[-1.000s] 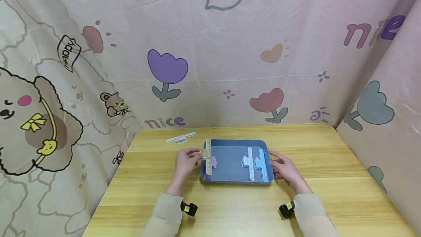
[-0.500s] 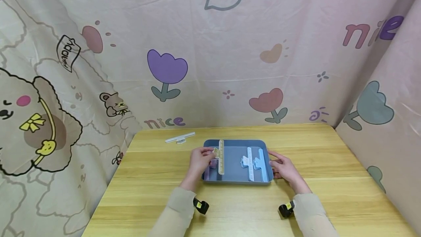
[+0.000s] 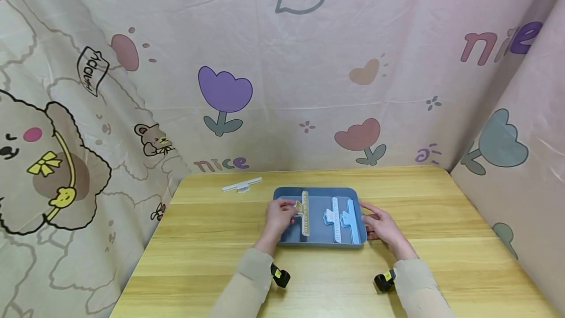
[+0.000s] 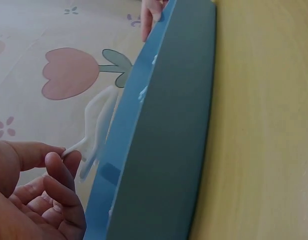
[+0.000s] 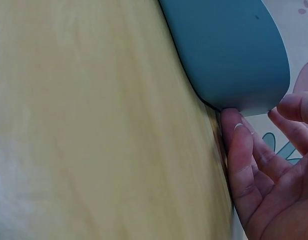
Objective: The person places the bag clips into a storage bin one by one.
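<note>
My left hand (image 3: 279, 217) pinches a pale yellow bag clip (image 3: 305, 213) with a long ruler-marked bar by its handle, over the left half of the blue-grey tray (image 3: 320, 245). Seen edge-on in the left wrist view, the yellow clip (image 4: 97, 127) hangs from thumb and fingertip above the tray wall (image 4: 164, 130). My right hand (image 3: 383, 225) holds the tray's right end, thumb at the rim and fingers against the outer wall (image 5: 234, 55). Inside the tray lie a white clip (image 3: 337, 222) and a light blue clip (image 3: 353, 222). My left hand covers the tray's left end.
Another white clip (image 3: 242, 185) lies on the wooden table (image 3: 203, 229) behind and left of the tray. A printed curtain (image 3: 282, 87) hangs along the table's back and both sides.
My left hand has carried the yellow clip rightward from the tray's left rim to over its inside. The purple clip seen there earlier is now hidden behind that hand. My right hand stays put.
</note>
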{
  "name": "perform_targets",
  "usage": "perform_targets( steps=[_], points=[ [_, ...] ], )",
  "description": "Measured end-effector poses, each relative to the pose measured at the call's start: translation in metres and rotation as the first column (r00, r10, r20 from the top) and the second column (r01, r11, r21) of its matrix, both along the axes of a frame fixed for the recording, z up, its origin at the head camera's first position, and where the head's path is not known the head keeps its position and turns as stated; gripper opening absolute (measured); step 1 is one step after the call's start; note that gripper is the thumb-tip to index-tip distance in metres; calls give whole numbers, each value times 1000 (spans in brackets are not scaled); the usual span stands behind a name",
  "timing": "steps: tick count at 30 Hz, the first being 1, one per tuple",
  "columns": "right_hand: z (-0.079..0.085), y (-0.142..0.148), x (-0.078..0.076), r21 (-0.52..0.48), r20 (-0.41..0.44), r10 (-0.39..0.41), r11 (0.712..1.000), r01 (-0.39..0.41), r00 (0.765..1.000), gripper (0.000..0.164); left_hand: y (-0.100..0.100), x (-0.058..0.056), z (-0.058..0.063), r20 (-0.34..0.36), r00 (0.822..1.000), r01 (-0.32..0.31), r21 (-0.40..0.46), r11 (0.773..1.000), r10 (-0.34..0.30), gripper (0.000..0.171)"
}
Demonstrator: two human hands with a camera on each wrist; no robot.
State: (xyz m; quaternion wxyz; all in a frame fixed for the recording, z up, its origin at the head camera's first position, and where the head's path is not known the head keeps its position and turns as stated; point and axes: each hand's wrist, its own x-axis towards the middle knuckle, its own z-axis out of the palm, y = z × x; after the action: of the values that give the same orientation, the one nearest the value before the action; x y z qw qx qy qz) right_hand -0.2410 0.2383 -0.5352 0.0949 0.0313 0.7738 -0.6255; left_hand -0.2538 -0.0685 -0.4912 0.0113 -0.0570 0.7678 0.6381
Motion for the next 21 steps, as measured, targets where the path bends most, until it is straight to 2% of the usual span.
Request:
perform_targets(
  steps=[10, 17, 21],
  points=[
    [0, -1, 0, 13, 11, -16, 1000, 16, 1000, 52, 16, 0, -11, -13, 999, 43, -115, 992, -45, 18],
    [0, -1, 0, 5, 14, -16, 1000, 16, 1000, 52, 24, -1, -16, 24, 998, 64, -100, 993, -62, 19],
    [0, -1, 0, 8, 14, -17, 1000, 17, 1000, 52, 28, 0, -17, 22, 997, 73, -104, 992, -71, 19]
  ],
)
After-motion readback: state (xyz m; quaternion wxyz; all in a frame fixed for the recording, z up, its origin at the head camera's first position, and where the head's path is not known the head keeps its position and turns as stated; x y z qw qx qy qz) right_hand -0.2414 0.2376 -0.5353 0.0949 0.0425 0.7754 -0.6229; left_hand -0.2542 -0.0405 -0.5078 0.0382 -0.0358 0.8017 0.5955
